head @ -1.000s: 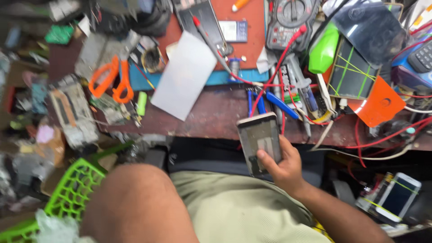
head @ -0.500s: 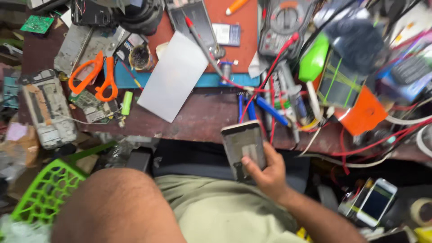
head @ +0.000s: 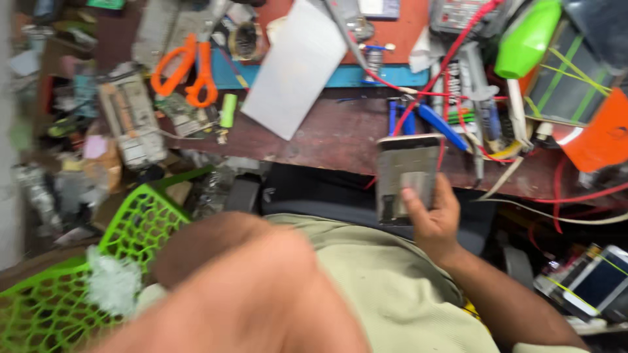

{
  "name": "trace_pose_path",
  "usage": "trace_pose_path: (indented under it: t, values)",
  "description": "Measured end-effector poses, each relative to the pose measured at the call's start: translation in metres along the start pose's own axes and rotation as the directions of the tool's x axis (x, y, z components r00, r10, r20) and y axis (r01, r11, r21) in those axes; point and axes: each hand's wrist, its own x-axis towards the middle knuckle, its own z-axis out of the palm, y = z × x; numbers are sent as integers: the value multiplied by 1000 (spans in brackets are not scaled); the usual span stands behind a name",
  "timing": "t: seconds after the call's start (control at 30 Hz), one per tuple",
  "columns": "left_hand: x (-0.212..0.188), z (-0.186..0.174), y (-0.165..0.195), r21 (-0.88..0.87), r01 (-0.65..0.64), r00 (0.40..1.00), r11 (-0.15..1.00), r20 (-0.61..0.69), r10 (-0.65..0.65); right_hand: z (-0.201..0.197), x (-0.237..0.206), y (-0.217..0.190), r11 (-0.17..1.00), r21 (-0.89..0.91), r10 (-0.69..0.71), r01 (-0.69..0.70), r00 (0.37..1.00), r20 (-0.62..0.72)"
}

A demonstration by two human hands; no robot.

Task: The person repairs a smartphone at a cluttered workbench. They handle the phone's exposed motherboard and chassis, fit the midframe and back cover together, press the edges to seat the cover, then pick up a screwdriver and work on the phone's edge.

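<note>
One bench point(head: 314, 140), dark wood and crowded with tools, fills the upper part of the view; a green basket point(head: 140, 225) sits at lower left. Near the camera a blurred forearm, seemingly the left, crosses the foreground, its hand out of sight, so whether it is open or closed cannot be told. Right hand point(head: 437, 219) is closed round the lower part of a phone point(head: 407, 176), thumb across its face, fingers behind. Phone hangs just off the bench's front edge, above the lap, its top overlapping the edge in view. Long axis runs roughly away from the person, upper end toward the bench, broad face turned up to the camera. Judged thin, stiff and light, probably fragile with smooth, slippery faces; best gripped by the long side edges. Orange scissors point(head: 186, 65) lie well apart, upper left.
</note>
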Motion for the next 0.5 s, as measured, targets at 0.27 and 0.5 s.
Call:
trace_pose_path:
  t: [0.27,0.5]
  values:
    - [-75,4,-105,979,190,789,78,-105,-606,-4,13,12,988,124,-79,94,989,-123]
    - [-66,-8,-104,965,-76,862,250,189,-470,1,7,15,991,122,-45,51,998,-50]
